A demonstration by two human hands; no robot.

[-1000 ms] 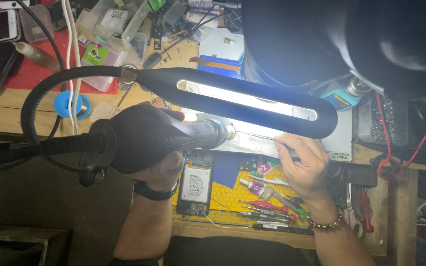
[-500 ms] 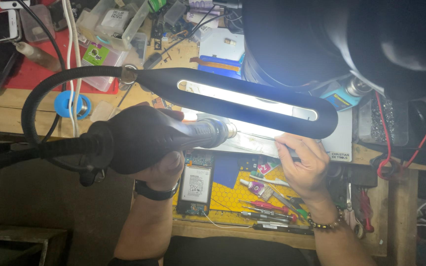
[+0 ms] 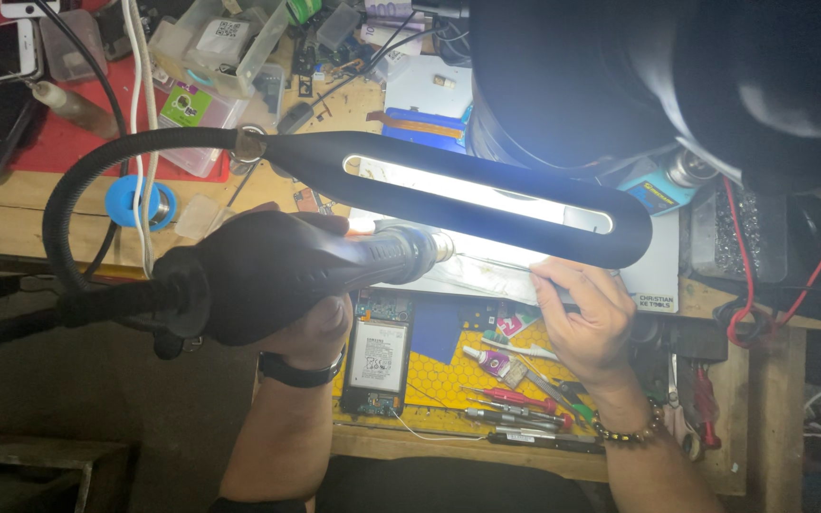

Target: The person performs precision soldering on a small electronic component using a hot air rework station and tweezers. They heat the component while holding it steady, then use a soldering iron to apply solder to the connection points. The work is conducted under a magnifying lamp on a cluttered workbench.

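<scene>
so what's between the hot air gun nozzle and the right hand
In the head view, a thin metal probe runs from the right hand toward the hot air gun nozzle, over the lit work plate under the lamp.

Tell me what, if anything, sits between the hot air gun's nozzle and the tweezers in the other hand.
Nothing visible does. The left hand aims the hot air gun at the lit work area, and the tweezers in the right hand reach right up to its nozzle. The lamp only overhangs them.

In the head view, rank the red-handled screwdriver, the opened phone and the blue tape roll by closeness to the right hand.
From the right hand:
1. Red-handled screwdriver, just below it on the yellow mat.
2. Opened phone, left of it.
3. Blue tape roll, far left.
</scene>
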